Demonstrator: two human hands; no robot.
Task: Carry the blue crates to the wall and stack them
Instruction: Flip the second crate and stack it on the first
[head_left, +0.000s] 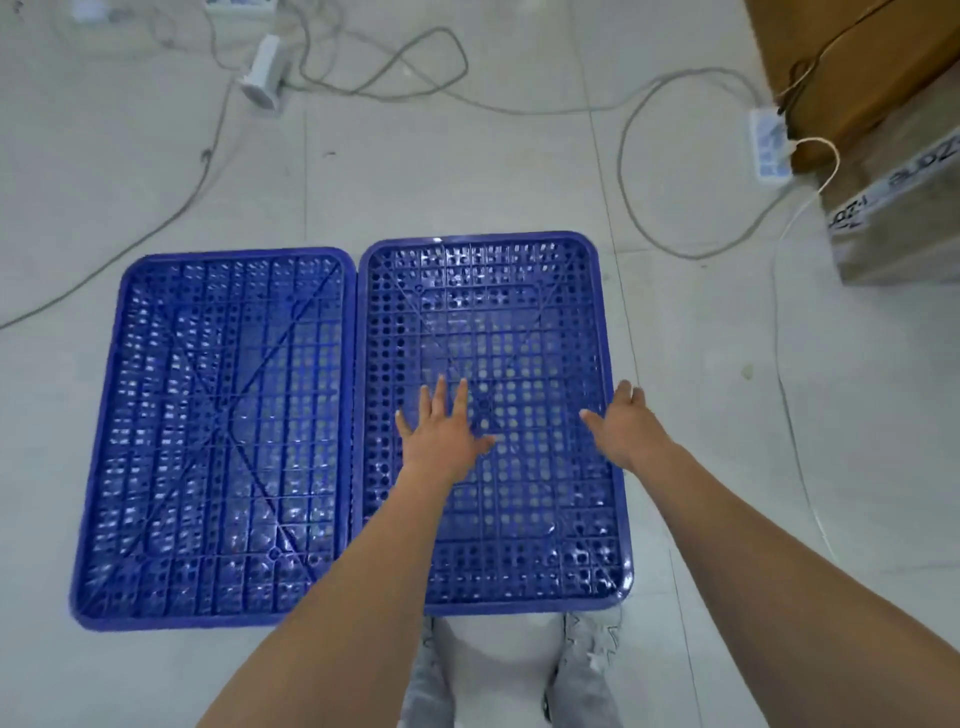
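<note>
Two blue perforated crates lie side by side on the tiled floor, touching along their long edges. The left crate (218, 436) is untouched. Over the right crate (493, 322) my left hand (441, 431) hovers with its fingers spread, holding nothing. My right hand (623, 423) is also open, above that crate's right rim. Whether either hand touches the crate is unclear. My feet stand just behind the right crate's near edge.
Grey cables (395, 67) loop across the floor beyond the crates. A white adapter (262, 70) lies at the back left, a power strip (769, 143) at the back right. Cardboard boxes (893, 208) stand at the right, with a white cord (784, 322) trailing past.
</note>
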